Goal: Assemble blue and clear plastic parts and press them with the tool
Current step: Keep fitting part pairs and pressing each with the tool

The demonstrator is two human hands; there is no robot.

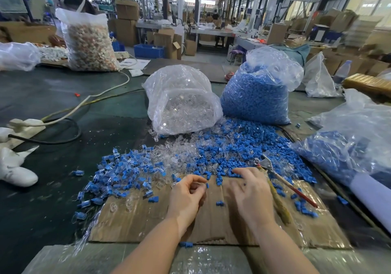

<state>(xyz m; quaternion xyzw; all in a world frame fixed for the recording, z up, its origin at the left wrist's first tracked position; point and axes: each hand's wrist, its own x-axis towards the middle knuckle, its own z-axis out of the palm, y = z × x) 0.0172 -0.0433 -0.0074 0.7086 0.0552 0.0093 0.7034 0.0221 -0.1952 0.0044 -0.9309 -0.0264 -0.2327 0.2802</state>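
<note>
On the cardboard (148,221), nearest the viewer, the left hand (186,195) hovers with fingers curled in toward the thumb, apparently pinching a small part; it looks like a clear piece with a blue bit at the fingertips, though it is too small to be sure. Just right of it, the right hand (251,191) lies palm down with fingers spread and lightly bent, tips touching the blue parts (243,151) at the cardboard's far edge, gripping nothing that shows. The risk, as I judge it: a piece pinched so lightly could slip or seat crooked, and a raking right hand could scatter loose parts off the cardboard or mix them with the assembled pieces (118,172) at its far left corner. The tool (281,178) lies untouched across the cardboard's right side, beside the right hand. Beyond the cardboard spread the clear parts (169,155), then the clear bag (182,102) and blue bag (258,96).
</note>
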